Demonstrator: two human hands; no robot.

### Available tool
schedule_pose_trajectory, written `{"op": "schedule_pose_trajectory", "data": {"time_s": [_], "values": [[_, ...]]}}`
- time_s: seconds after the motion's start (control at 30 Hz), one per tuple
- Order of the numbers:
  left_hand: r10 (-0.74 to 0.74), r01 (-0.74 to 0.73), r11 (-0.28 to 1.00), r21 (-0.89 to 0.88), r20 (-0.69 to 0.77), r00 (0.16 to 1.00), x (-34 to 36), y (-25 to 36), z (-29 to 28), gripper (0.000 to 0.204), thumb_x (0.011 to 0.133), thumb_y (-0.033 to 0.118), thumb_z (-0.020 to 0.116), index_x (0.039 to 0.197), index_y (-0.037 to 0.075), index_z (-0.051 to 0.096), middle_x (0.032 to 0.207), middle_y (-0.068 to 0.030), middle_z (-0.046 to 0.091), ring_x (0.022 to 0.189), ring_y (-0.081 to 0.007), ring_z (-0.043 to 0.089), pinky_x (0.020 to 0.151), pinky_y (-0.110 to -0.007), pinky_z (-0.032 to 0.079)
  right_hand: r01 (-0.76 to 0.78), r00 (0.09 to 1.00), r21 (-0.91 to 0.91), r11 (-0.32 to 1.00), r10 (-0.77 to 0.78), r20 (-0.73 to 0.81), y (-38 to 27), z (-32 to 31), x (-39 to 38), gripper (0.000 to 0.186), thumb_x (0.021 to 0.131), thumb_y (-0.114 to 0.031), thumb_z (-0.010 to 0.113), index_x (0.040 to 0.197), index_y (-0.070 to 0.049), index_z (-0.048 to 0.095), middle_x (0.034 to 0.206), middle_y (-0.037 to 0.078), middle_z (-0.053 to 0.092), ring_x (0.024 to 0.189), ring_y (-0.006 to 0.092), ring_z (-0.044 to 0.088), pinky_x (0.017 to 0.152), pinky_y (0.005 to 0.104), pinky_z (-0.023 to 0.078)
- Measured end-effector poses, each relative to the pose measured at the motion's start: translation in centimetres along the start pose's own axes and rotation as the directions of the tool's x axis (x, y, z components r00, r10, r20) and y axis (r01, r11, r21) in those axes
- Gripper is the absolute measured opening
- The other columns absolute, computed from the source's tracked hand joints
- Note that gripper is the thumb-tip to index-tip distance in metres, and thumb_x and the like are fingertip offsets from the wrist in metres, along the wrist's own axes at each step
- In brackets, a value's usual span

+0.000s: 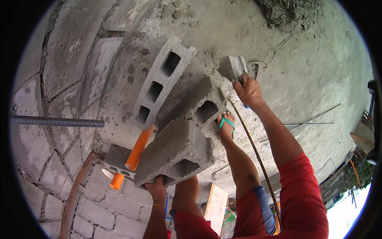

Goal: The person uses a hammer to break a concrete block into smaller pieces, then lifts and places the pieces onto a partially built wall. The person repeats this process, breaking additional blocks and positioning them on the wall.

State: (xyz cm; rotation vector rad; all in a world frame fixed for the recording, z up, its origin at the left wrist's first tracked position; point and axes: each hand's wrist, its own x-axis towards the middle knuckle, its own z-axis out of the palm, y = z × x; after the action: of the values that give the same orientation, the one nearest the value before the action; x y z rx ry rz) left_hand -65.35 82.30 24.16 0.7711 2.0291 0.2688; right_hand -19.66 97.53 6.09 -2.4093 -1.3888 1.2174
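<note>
My left hand (158, 190) is closed under the near end of a grey hollow concrete block (169, 147), its fingers at the hollow; the block is tilted. Just behind it is another hollow block (195, 101), close against it or touching. Out to the right, my right hand (250, 92) has thumb and fingers closed at the edge of a broken chunk of concrete block (230, 67). Beside that hand shows a curved, pointed metal head (260, 64), perhaps a hammer's; a bit of blue shows below the hand. My palm hides what lies between.
A third hollow block (163, 79) lies on the concrete floor. Orange pipes (139, 148) stick up near a left block wall (65, 63), where a steel bar (57, 121) juts out. Another long bar (254, 155) slants past my sandalled foot (227, 121). Rubble (290, 14) lies beyond.
</note>
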Motion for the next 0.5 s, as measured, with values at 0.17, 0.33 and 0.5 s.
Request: {"op": "schedule_pose_trajectory", "data": {"time_s": [0.17,0.33,0.5], "values": [[0.038,-0.038,0.999,0.009,-0.048,0.998,0.0,-0.5,0.0,0.045,0.088,0.010,0.068,0.128,-0.007,0.056,0.130,-0.0157,0.063,0.120,-0.0314,0.058,0.108,-0.041,0.041,0.020,0.992,-0.137,0.990,-0.037,-0.124,3.2,7.9,4.0,0.040,0.095,-0.040,0.067,0.097,-0.001,0.061,0.093,0.026,0.069,0.091,0.0445,0.069,0.081,0.0522,0.054],[-0.007,0.007,1.000,-0.009,-0.035,0.999,-0.2,-0.8,-0.1,0.038,0.088,0.011,0.070,0.119,-0.008,0.060,0.123,-0.0160,0.067,0.115,-0.0274,0.062,0.106,-0.041,0.043,-0.104,0.963,0.061,0.993,0.116,-0.243,10.5,8.9,0.5,0.045,0.096,-0.044,0.066,0.115,-0.003,0.062,0.107,0.023,0.068,0.101,0.0425,0.066,0.085,0.0489,0.053],[0.014,-0.016,1.000,-0.024,-0.055,0.998,-0.1,-0.4,-0.1,0.026,0.086,0.008,0.072,0.107,-0.005,0.068,0.113,-0.0149,0.072,0.110,-0.0259,0.066,0.101,-0.039,0.046,-0.549,0.828,-0.189,0.814,0.561,0.010,19.9,10.6,2.2,0.065,0.088,-0.043,0.069,0.130,0.005,0.059,0.127,0.033,0.065,0.121,0.0472,0.062,0.104,0.0493,0.049]]}}
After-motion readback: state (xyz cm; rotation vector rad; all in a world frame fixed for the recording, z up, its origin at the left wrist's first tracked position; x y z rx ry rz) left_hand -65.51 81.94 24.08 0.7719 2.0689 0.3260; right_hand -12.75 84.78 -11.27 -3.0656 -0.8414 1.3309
